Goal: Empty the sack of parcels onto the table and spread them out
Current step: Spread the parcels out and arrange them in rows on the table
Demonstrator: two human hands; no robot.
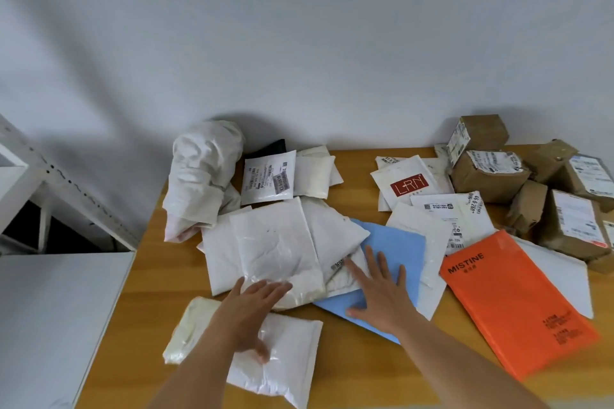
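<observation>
A crumpled white sack [202, 173] lies at the back left of the wooden table [355, 372]. Several parcels cover the tabletop. My left hand [252, 312] lies flat with straight fingers on a white poly mailer [275, 256], above another white mailer [282, 365] near the front edge. My right hand [378, 292] presses flat, fingers spread, on a blue mailer [395, 249]. An orange mailer [511, 302] marked MISTINE lies to the right. More white labelled mailers [445, 209] sit in the middle.
Several brown cardboard boxes [491, 173] are piled at the back right corner. A white surface [56, 319] adjoins the table on the left, with a white metal shelf frame [43, 173] behind it. A grey wall runs behind the table.
</observation>
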